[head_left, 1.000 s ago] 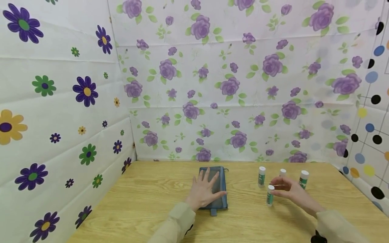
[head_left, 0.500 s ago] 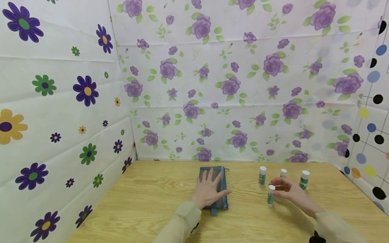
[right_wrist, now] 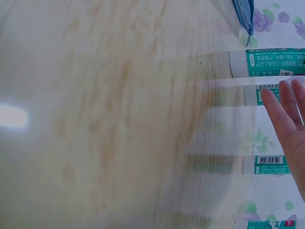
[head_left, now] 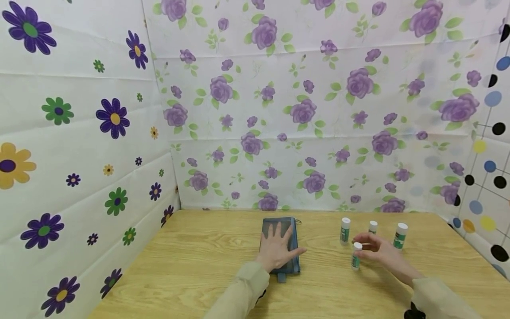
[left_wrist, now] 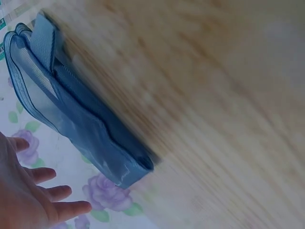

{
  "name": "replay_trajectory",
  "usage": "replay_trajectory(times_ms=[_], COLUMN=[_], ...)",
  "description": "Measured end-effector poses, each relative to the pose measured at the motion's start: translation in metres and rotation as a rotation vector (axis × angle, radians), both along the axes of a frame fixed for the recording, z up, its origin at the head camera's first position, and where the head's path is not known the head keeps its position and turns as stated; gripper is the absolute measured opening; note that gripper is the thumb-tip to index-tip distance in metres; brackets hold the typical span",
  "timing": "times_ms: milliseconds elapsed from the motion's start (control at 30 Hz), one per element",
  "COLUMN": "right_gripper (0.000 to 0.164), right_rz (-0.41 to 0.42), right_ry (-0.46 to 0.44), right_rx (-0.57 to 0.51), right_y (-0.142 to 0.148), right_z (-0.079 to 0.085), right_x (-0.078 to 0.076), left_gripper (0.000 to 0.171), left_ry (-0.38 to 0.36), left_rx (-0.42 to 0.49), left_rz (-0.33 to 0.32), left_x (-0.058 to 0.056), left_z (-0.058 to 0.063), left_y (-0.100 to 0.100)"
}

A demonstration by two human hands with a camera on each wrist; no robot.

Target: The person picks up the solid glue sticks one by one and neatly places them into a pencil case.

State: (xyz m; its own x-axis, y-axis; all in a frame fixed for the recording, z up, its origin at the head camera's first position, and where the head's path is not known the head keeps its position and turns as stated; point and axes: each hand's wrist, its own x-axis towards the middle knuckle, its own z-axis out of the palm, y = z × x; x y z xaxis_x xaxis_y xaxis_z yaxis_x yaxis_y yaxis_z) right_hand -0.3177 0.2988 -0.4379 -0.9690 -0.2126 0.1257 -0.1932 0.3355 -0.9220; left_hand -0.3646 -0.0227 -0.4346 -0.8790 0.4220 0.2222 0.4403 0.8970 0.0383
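Observation:
A blue mesh zip pouch (head_left: pixel 294 248) lies flat near the middle of the table, its tab toward the front. My left hand (head_left: pixel 275 251) is spread over it with straight fingers; the left wrist view shows a gap between these fingers and the pouch (left_wrist: pixel 95 129). To the right, a glue stick (head_left: pixel 356 261) with white cap and green label stands upright. Beside and just behind it, my right hand (head_left: pixel 380 253) has loosely bent fingers, the thumb close to the cap. Whether they touch is unclear. In the right wrist view, the fingers of this hand (right_wrist: pixel 293 129) pass in front of another glue stick (right_wrist: pixel 250 95).
More upright glue sticks stand behind: one at left (head_left: pixel 345 230), one partly hidden by the right hand (head_left: pixel 372 227), one at right (head_left: pixel 400 235). Flower-printed cloth (head_left: pixel 239 110) hangs along the table's back edge, with patterned cloths at both sides.
My left hand has shifted a little to the right above the pouch. The right hand and the glue sticks keep their places; the head view drifts slightly.

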Motion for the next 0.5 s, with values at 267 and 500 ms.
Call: replay_trajectory(times_ms=[267, 500], right_gripper=[0.052, 0.05], right_rz=[0.038, 0.095], right_ry=[0.023, 0.016], right_rx=[0.008, -0.038], right_y=[-0.0018, -0.0014], right_z=[-0.0016, -0.0055], right_x=[-0.0008, -0.0025], left_gripper=[0.082, 0.085], left_ry=[-0.022, -0.023], left_rx=[0.017, 0.09], left_rz=[0.015, 0.003], left_x=[-0.0021, -0.0039], left_z=[-0.0031, -0.0078], left_y=[0.0033, 0.004])
